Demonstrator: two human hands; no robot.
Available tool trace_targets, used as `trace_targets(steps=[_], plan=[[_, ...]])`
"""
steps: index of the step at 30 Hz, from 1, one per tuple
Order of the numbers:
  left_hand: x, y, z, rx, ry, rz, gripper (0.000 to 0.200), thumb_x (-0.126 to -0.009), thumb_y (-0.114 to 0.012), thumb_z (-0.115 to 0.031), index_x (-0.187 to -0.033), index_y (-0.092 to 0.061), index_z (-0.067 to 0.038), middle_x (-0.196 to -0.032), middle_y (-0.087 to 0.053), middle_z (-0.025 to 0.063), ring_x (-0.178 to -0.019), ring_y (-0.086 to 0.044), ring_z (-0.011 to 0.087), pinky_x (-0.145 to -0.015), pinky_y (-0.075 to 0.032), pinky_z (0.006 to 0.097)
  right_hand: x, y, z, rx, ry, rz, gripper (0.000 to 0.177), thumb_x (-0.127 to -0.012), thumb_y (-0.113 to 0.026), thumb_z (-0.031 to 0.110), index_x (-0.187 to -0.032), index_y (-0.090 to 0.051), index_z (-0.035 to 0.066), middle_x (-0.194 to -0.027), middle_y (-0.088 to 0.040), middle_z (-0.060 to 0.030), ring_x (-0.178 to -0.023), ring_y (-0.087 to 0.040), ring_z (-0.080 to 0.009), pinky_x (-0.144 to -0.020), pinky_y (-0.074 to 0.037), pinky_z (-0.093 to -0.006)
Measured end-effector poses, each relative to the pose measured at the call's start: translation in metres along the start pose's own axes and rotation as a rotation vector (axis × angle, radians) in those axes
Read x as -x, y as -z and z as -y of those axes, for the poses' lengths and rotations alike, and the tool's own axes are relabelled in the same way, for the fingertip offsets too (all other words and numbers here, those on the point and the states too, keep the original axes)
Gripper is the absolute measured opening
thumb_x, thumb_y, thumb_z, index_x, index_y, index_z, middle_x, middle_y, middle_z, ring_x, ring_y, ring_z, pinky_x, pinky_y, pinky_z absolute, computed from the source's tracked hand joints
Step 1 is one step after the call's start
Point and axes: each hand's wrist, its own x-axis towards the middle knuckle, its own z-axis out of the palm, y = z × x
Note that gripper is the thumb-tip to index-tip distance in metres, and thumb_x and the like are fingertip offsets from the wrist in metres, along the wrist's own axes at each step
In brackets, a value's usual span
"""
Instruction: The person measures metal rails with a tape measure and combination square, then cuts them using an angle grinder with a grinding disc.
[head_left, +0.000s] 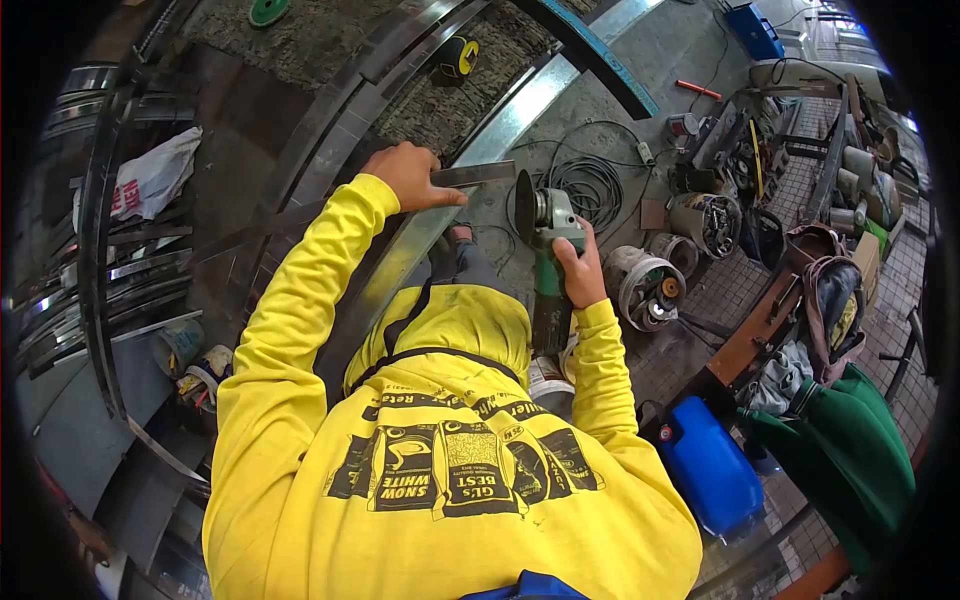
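Metal strip lies across the curved steel band, your left hand grasping it at the band's edge, probably to steady its free end for the angle grinder clenched in your right hand.

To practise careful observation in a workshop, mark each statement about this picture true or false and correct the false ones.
1. The right hand holds a green angle grinder. True.
2. The left hand holds a hammer. False: its grip is on a flat metal strip.
3. The person wears a yellow long-sleeved shirt. True.
4. A red canister stands near the right arm. False: the canister there is blue.
5. The grinder's disc rests flat on top of the left hand. False: the disc stands on edge by the far end of the strip, apart from that hand.
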Motion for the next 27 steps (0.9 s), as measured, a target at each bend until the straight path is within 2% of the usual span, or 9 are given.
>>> trace_targets(steps=[5, 9, 14, 21, 24, 27], plan=[[-0.001, -0.006, -0.008, -0.013, 0.001, -0.001, 0.089, -0.074, -0.072, -0.08, -0.112, -0.078, 0.001, -0.098, -0.075, 0.0258, -0.094, -0.074, 0.0399, -0.09, -0.058, 0.0461, -0.006, -0.006, 0.009, -0.063, -0.019, 0.009, 0.072, -0.093, -0.074, 0.044, -0.143, -0.045, 0.001, -0.118, -0.063, -0.0131, -0.102, -0.061, -0.0203, -0.092, -0.05, -0.0331], [-0.003, -0.004, -0.011, -0.041, 0.003, 0.036, 0.091, -0.075, -0.07, -0.082, -0.111, -0.077, 0.002, -0.095, -0.075, 0.0266, -0.093, -0.074, 0.0404, -0.089, -0.058, 0.0465, -0.009, 0.001, 0.005, -0.002, 0.026, 0.017, 0.071, -0.094, -0.075, 0.043, -0.143, -0.044, 0.002, -0.119, -0.063, -0.0131, -0.104, -0.061, -0.02, -0.093, -0.05, -0.0332], [-0.004, -0.005, -0.01, -0.034, -0.001, 0.014, 0.092, -0.074, -0.069, -0.084, -0.104, -0.078, 0.003, -0.09, -0.074, 0.0265, -0.09, -0.074, 0.0413, -0.086, -0.059, 0.0477, -0.005, 0.008, 0.009, 0.094, 0.102, 0.042, 0.071, -0.094, -0.075, 0.043, -0.143, -0.044, 0.002, -0.121, -0.064, -0.0133, -0.106, -0.061, -0.0196, -0.094, -0.05, -0.0329], [-0.004, -0.011, -0.009, -0.067, -0.019, -0.022, 0.094, -0.073, -0.067, -0.087, -0.1, -0.079, 0.002, -0.088, -0.074, 0.0261, -0.088, -0.074, 0.0418, -0.085, -0.059, 0.0486, -0.021, 0.011, 0.027, 0.107, 0.057, 0.084, 0.073, -0.094, -0.073, 0.046, -0.144, -0.044, 0.002, -0.121, -0.064, -0.0125, -0.107, -0.059, -0.0191, -0.095, -0.049, -0.0331], [0.0, -0.004, -0.015, -0.078, 0.015, 0.02, 0.084, -0.077, -0.069, -0.081, -0.098, -0.079, 0.0, -0.094, -0.075, 0.0229, -0.091, -0.074, 0.0395, -0.087, -0.059, 0.0472, -0.022, 0.014, 0.016, 0.0, 0.016, 0.119, 0.072, -0.094, -0.073, 0.045, -0.144, -0.044, 0.003, -0.121, -0.063, -0.0121, -0.107, -0.059, -0.0192, -0.095, -0.048, -0.033], [0.002, -0.001, -0.016, -0.07, 0.015, 0.033, 0.084, -0.077, -0.068, -0.081, -0.098, -0.079, 0.0, -0.094, -0.075, 0.023, -0.091, -0.074, 0.0394, -0.087, -0.059, 0.0468, -0.017, 0.016, 0.008, 0.002, 0.003, 0.117, 0.072, -0.093, -0.074, 0.045, -0.145, -0.044, 0.003, -0.122, -0.063, -0.012, -0.107, -0.059, -0.0194, -0.095, -0.048, -0.0325]])
